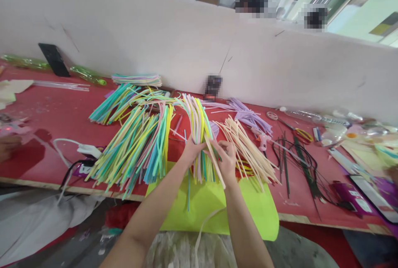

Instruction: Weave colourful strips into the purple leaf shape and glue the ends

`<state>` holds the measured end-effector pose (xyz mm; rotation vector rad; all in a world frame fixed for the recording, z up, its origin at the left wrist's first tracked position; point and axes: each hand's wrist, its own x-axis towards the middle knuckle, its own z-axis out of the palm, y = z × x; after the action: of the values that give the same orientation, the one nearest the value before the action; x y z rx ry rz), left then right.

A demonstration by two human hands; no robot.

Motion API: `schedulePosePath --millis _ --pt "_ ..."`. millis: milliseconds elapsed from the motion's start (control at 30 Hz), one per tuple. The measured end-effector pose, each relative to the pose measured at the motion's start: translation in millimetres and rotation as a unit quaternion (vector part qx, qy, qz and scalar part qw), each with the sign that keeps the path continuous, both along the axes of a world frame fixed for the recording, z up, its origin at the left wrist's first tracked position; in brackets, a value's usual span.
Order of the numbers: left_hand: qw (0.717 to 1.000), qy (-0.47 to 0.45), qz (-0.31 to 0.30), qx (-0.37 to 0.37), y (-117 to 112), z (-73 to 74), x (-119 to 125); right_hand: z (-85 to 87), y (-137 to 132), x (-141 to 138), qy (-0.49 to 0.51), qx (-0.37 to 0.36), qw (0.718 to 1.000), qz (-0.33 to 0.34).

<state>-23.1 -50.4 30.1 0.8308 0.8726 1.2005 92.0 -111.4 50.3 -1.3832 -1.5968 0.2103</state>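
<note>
On the desk, a stem bundle crosses the far edge of the mat, the left hand clasping it; the right hand pinches a beige stem. A beige pile overlaps the mat's right side.

L hand & R hand bare, forearms too; whitish, pleated, sheer-looking cloth at 6 o'clock, w/ thin cream strap.

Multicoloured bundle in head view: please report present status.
Left hand gripping multicoloured bundle. Right hand at its right side, grip unclear. Peach strips close on right. Other coloured strips on left.
</note>
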Motion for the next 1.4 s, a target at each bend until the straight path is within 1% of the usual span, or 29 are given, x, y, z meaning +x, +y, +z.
schedulePosePath --millis 67,100,200,300,400,433,467,533,600,667,733,800,900,933,1000,1067,1133,1200,1300,1400 --pt "1.0 -0.001 0.003 -0.004 0.2 0.4 0.2 0.4 -0.5 -0.8 -0.031 0.011 0.999 0.021" --pt "1.0 -0.007 0.005 -0.005 0.1 0.9 -0.1 1.4 -1.1 -1.4 -0.03 0.014 0.999 0.033" --pt "0.998 -0.046 0.027 -0.011 -0.3 3.5 -2.3 7.2 -4.9 -1.8 0.027 0.026 0.998 0.059" --pt "0.994 -0.082 0.067 -0.032 0.1 5.4 -5.4 12.6 -9.1 4.6 0.114 0.026 0.993 0.033" --pt "0.99 -0.099 0.088 -0.046 2.5 5.3 -8.0 14.6 -8.7 24.6 0.214 0.019 0.977 -0.017" --pt "0.989 -0.103 0.094 -0.048 3.6 5.0 -8.6 15.0 -7.5 34.8 0.266 0.039 0.962 -0.04" --pt "0.988 -0.103 0.101 -0.053 4.7 4.7 -9.1 15.6 -6.0 46.6 0.328 0.059 0.941 -0.061" --pt "0.986 -0.096 0.116 -0.068 6.7 4.4 -9.6 17.5 -3.3 73.1 0.445 0.108 0.884 -0.095" --pt "0.986 -0.086 0.12 -0.077 7.4 4.5 -9.2 18.8 -1.4 99.0 0.527 0.146 0.831 -0.103" --pt "0.988 -0.079 0.111 -0.072 6.6 4.7 -7.8 16.5 -0.3 118.7 0.567 0.163 0.801 -0.103" --pt "0.991 -0.075 0.094 -0.061 4.6 5.0 -6.0 8.4 1.0 128.8 0.59 0.158 0.783 -0.119" --pt "0.993 -0.077 0.074 -0.059 2.3 5.4 -4.5 -5.3 3.1 130.3 0.612 0.115 0.772 -0.127" --pt "0.993 -0.085 0.05 -0.065 -0.4 6.8 -3.8 -28.6 6.3 125.4 0.623 0.003 0.77 -0.135" --pt "0.993 -0.085 0.045 -0.067 -1.0 7.4 -3.7 -35.0 7.0 124.0 0.62 -0.02 0.771 -0.143" --pt "0.994 -0.081 0.037 -0.067 -1.8 8.6 -3.7 -43.3 7.4 122.6 0.61 -0.032 0.775 -0.165" --pt "0.994 -0.079 0.031 -0.066 -2.1 9.4 -3.4 -44.9 6.8 121.5 0.6 -0.033 0.781 -0.172" --pt "0.995 -0.079 0.026 -0.063 -2.1 9.0 -3.0 -40.1 5.7 116.9 0.592 -0.065 0.787 -0.159" --pt "0.995 -0.076 0.023 -0.059 -1.7 7.4 -2.6 -30.4 3.9 105.5 0.581 -0.125 0.795 -0.12" --pt "0.996 -0.065 0.017 -0.05 -1.6 4.6 -2.3 -11.0 -0.9 75.8 0.535 -0.206 0.819 -0.03" --pt "0.997 -0.06 0.01 -0.042 -2.5 4.5 -2.7 7.3 -7.2 40.8 0.434 -0.28 0.854 0.056"
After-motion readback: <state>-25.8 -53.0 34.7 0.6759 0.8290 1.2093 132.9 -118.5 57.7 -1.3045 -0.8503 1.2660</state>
